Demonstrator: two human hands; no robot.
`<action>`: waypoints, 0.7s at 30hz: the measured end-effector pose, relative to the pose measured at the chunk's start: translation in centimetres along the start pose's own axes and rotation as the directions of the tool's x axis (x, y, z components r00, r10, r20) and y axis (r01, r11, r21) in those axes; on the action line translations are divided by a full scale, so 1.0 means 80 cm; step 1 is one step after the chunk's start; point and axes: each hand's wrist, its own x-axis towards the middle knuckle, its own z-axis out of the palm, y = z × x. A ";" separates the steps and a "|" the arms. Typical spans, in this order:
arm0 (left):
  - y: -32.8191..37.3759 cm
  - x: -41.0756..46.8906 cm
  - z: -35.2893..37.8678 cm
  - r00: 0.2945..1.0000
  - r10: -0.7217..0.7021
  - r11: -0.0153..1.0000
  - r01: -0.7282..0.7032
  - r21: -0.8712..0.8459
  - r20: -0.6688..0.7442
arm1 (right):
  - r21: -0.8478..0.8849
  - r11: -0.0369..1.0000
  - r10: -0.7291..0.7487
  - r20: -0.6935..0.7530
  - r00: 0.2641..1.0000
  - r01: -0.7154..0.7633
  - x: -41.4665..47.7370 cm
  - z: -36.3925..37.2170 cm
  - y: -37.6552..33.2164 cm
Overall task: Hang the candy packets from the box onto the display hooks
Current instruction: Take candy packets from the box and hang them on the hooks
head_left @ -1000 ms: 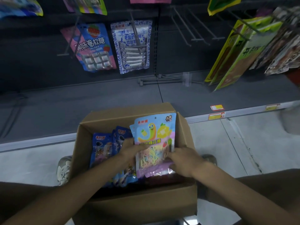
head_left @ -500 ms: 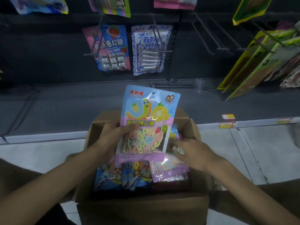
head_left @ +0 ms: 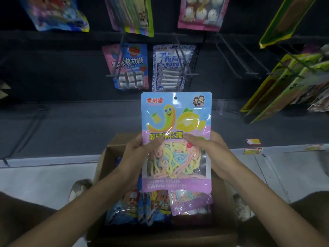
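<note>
A pastel candy packet (head_left: 176,122) with rainbow strings behind a clear window is held upright above the cardboard box (head_left: 105,168). My left hand (head_left: 137,154) grips its left edge and my right hand (head_left: 208,150) grips its right edge, thumb across the front. A hang hole shows at the packet's top. More packets (head_left: 135,209) stand in the box below, blue ones on the left and a matching pastel one (head_left: 190,204) on the right. Bare display hooks (head_left: 236,57) stick out of the dark back panel to the upper right.
Two packets hang on hooks just above the held one: a blue-pink one (head_left: 131,66) and a blue-white one (head_left: 170,68). More bags hang along the top row. Yellow-green packets (head_left: 284,82) crowd the right. A dark base shelf (head_left: 71,125) runs behind the box; my shoes flank it.
The pastel packet has risen out of the box to in front of the shelf. My right hand has left the box and taken the packet's right edge. The view tilted upward.
</note>
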 end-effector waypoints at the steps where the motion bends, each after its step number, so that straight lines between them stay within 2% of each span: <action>1: 0.006 0.000 0.000 1.000 0.008 1.000 -0.008 0.005 0.004 | 0.020 1.000 -0.018 -0.009 1.000 0.018 0.001 0.003 -0.003; 6: 0.043 -0.004 -0.008 0.996 0.074 0.995 -0.077 0.067 0.048 | 0.069 0.996 -0.052 -0.088 0.995 0.058 0.003 0.018 -0.015; 8: 0.054 -0.005 -0.013 0.991 0.116 0.987 -0.123 0.106 0.065 | 0.085 0.994 -0.065 -0.088 0.994 0.073 0.001 0.026 -0.022; 11: 0.067 -0.010 -0.018 0.989 0.098 0.983 -0.114 0.147 0.112 | 0.115 0.988 -0.095 -0.056 0.994 0.101 -0.006 0.038 -0.041; 17: 0.087 -0.029 -0.021 0.985 0.170 0.979 -0.171 0.107 0.027 | -0.024 0.984 -0.179 -0.010 0.984 0.179 -0.013 0.059 -0.086; 21: 0.111 -0.037 -0.027 0.966 0.260 0.964 -0.260 0.050 0.002 | -0.077 0.967 -0.245 -0.010 0.969 0.244 -0.017 0.080 -0.127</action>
